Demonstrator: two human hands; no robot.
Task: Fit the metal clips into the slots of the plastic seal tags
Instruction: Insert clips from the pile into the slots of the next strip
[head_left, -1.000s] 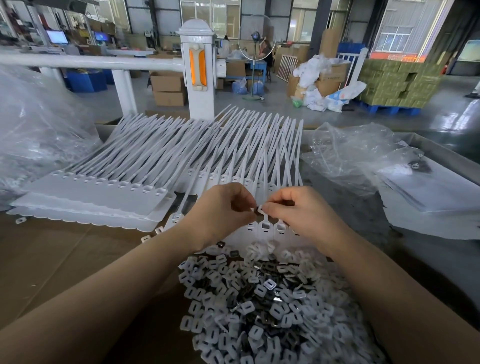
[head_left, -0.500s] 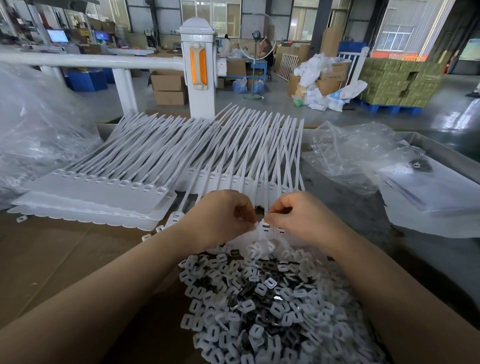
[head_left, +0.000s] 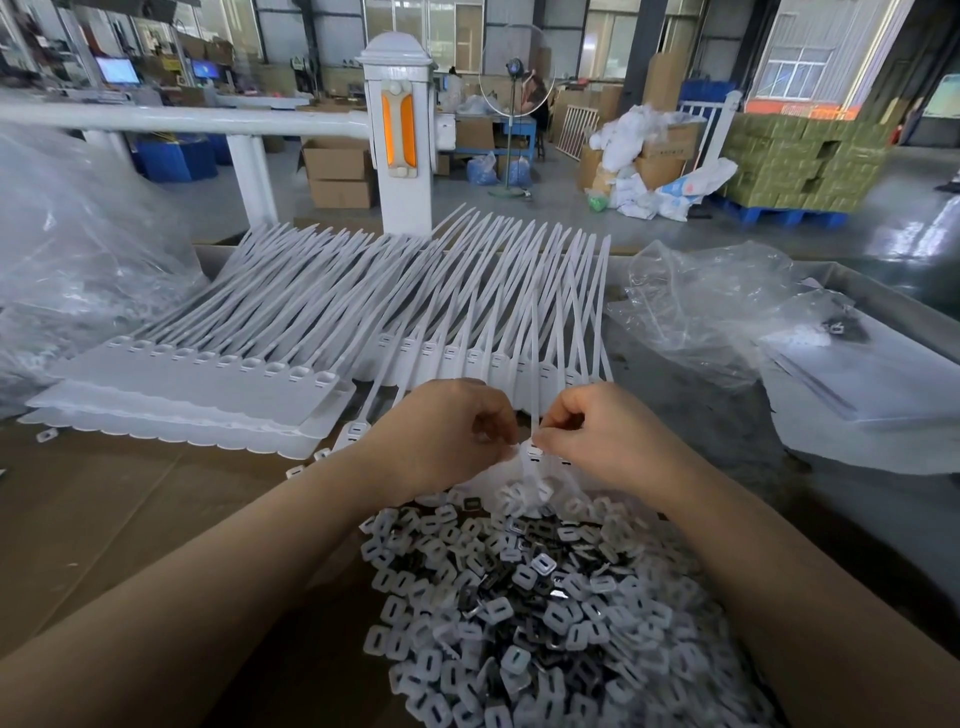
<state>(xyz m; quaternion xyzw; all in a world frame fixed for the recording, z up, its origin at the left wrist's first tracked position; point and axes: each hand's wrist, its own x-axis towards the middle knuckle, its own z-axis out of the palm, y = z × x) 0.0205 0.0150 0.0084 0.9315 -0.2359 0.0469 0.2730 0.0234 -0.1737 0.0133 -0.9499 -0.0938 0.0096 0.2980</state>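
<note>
Both hands meet over the middle of the worktop (head_left: 130, 519), which is covered in brown cardboard. The left hand (head_left: 441, 434) has its fingers curled in, tips pinched together at the head of a white seal tag (head_left: 534, 453); the right hand (head_left: 605, 436) pinches the same tag head from the other side, thumb and forefinger closed on it. Whether a clip sits between the fingertips I cannot tell, it is too small and covered. The tag's long tail runs up and away between the two hands. Just below the wrists lies a heap of clips (head_left: 545, 597), white plastic pieces mixed with dark metal ones, spreading toward the near edge. Behind the hands a fan of tags (head_left: 467, 312) lies in rows, tails pointing away, and to the left a flat stack of joined tags (head_left: 192, 395) rests on the cardboard. Clear plastic bags (head_left: 701, 312) sit crumpled on the right, with more plastic bunched at far left.
</note>
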